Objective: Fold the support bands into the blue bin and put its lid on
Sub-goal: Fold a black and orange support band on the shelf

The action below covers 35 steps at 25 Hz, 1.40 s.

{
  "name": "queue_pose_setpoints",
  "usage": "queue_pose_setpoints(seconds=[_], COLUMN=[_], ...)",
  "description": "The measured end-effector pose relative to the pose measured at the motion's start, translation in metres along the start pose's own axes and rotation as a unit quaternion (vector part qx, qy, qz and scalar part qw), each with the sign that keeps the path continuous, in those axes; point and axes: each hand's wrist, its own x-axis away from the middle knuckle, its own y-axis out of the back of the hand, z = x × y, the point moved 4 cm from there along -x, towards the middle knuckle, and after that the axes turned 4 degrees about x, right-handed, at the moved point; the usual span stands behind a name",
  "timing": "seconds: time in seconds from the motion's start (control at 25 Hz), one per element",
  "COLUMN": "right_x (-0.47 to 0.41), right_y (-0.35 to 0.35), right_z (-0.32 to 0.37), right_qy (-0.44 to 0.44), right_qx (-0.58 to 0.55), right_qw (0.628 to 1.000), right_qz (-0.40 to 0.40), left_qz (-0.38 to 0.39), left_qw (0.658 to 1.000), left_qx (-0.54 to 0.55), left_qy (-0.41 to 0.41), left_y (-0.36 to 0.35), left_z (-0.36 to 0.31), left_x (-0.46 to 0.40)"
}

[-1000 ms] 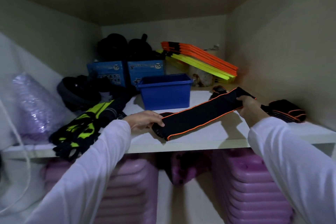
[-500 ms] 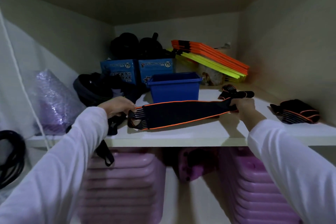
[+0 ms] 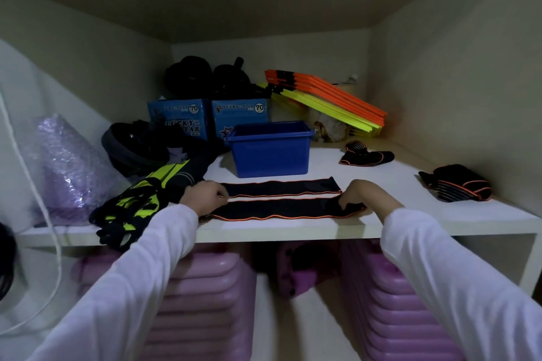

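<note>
A long black support band with orange edging (image 3: 278, 208) lies flat near the front edge of the white shelf (image 3: 410, 223). My left hand (image 3: 206, 195) pinches its left end and my right hand (image 3: 362, 193) pinches its right end. A second strip of the same black and orange material (image 3: 281, 188) lies just behind it. The open blue bin (image 3: 269, 152) stands behind them, without a lid. Two more black and orange bands lie to the right: one (image 3: 366, 157) beside the bin, one bundled (image 3: 460, 186) near the right wall. No lid is in view.
Black and neon-yellow gear (image 3: 137, 202) lies on the shelf at the left beside a purple wrapped bundle (image 3: 64, 167). Blue boxes (image 3: 211, 117), dark gear and orange-yellow slats (image 3: 328, 99) fill the back. Purple ribbed blocks (image 3: 205, 296) sit under the shelf.
Both hands have lowered the stretched band from the air onto the shelf's front edge. It now lies flat and straight, parallel to a second strip behind it.
</note>
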Motion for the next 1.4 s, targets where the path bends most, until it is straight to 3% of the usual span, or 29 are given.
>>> queue_pose_setpoints(seconds=[0.08,0.44,0.56,0.76,1.4], right_x=[0.000,-0.007,-0.010,-0.020,-0.039], right_y=[-0.003,-0.024,-0.029,-0.032,-0.023], right_z=[0.005,0.033,0.037,0.033,0.005], right_qy=[0.002,0.151,0.195,0.192,0.170], right_qx=[0.022,0.053,0.083,0.120,0.209], right_qw=[1.000,0.982,0.971,0.968,0.955], right_qz=[-0.007,-0.097,-0.108,-0.104,-0.120], left_qz=[0.051,0.031,0.073,0.173,0.189], left_qw=[0.998,0.999,0.997,0.983,0.980], left_qx=[0.028,0.028,0.019,-0.039,-0.062], left_qy=[-0.006,0.011,0.010,0.045,0.019], left_y=[-0.012,-0.019,-0.021,-0.026,-0.034], left_z=[-0.007,-0.004,-0.003,0.001,-0.026], left_x=[0.004,0.006,0.000,-0.005,-0.015])
